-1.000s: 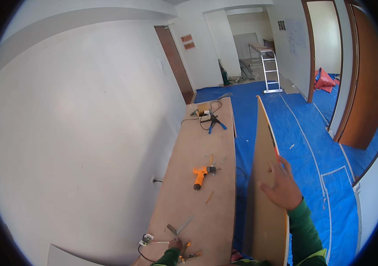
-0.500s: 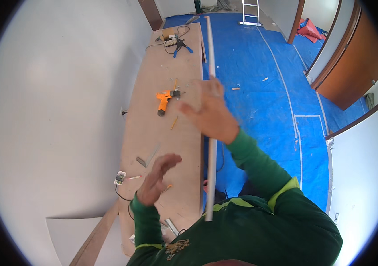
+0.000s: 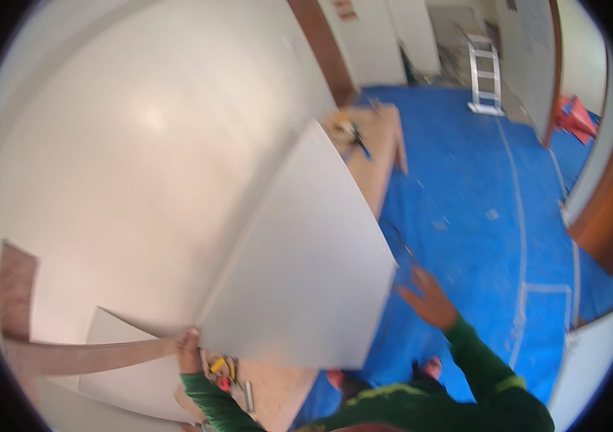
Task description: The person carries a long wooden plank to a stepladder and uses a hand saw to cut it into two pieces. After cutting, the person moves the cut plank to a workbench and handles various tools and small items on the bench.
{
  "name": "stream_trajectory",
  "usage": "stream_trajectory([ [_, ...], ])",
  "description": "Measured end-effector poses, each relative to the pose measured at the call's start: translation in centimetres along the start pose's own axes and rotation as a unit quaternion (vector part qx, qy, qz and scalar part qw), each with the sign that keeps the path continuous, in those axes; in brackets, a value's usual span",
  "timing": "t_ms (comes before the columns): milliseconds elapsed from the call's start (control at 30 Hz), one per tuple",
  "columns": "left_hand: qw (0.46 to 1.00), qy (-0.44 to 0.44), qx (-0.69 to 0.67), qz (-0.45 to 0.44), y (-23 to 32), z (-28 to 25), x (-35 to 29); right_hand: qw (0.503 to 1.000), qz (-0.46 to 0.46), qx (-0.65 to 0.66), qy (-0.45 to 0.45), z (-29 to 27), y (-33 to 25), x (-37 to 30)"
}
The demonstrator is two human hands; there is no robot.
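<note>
A large pale grey panel [image 3: 306,266] lies tilted across the workbench [image 3: 281,389], hiding much of its top. My left hand [image 3: 188,353] is closed on the panel's near left corner. The end of a curved brown strip [image 3: 105,358] meets that same hand, and I cannot tell whether my fingers touch it. Off the panel's right corner, my right hand [image 3: 430,299] is held over the blue floor sheet, slightly blurred, fingers apart and with nothing in it.
Small yellow and red tools [image 3: 221,371] and a metal piece [image 3: 249,396] lie at the bench's near end. A clamp [image 3: 358,140] sits at its far end. Beyond stands a ladder [image 3: 485,75] on the blue sheet [image 3: 457,187]. A white wall [image 3: 155,158] runs along the left.
The pale panel now covers the bench where the orange drill and square were visible. My left hand has moved left and closed on its corner; my right hand moved right and nearer. The long pale tube is out of sight.
</note>
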State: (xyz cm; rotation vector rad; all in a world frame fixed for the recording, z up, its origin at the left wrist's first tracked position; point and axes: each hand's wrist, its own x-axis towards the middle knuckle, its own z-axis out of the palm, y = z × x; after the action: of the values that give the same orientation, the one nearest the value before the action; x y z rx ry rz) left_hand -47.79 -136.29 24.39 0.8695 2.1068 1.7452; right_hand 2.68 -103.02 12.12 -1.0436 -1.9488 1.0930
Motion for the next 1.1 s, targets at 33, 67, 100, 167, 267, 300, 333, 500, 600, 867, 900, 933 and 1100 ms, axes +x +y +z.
stream_trajectory([
  [33,0.999,0.028,0.031,0.013,0.3,-1.7,-1.7,0.999,0.030,0.008,-0.005,-1.3,3.5,-2.1],
  [67,0.998,0.039,0.048,0.020,0.9,-1.6,-2.2,0.998,0.064,0.010,0.012,-3.2,6.3,-3.8],
  [100,0.996,0.052,0.074,0.011,2.5,0.4,-1.6,0.995,0.096,0.006,0.036,-5.0,8.8,-5.2],
  [167,0.987,0.070,0.134,-0.049,3.8,4.2,-3.0,0.983,0.165,0.022,0.071,-8.6,10.7,-6.6],
  [267,0.946,0.147,0.287,0.043,5.7,7.9,-3.5,0.979,0.182,0.043,0.080,-10.8,11.5,-7.0],
  [300,0.896,0.222,0.364,0.127,6.8,9.3,-3.0,0.986,0.145,0.027,0.083,-10.8,12.7,-6.2],
  [333,0.828,0.287,0.439,0.200,8.6,11.7,-3.4,0.990,0.119,0.006,0.076,-11.0,12.8,-6.2],
  [500,0.939,0.164,0.138,0.267,13.9,27.2,-0.4,0.984,0.152,0.092,-0.029,-11.2,10.5,-1.0],
  [600,0.975,-0.053,0.043,0.213,12.7,40.3,1.9,0.979,0.141,0.142,-0.042,-11.8,14.5,2.0],
  [867,0.888,-0.428,0.116,0.125,4.8,67.7,8.1,0.956,0.283,-0.069,-0.019,-21.4,27.9,11.0],
  [900,0.861,-0.464,0.149,0.144,3.3,70.4,8.8,0.952,0.292,-0.096,-0.005,-23.2,29.7,12.1],
  [933,0.832,-0.497,0.181,0.168,2.5,73.4,9.5,0.946,0.305,-0.110,0.015,-25.1,31.7,13.0],
  [1100,0.695,-0.624,0.303,0.188,0.8,83.0,10.2,0.901,0.366,-0.221,0.076,-32.1,39.2,15.8],
])
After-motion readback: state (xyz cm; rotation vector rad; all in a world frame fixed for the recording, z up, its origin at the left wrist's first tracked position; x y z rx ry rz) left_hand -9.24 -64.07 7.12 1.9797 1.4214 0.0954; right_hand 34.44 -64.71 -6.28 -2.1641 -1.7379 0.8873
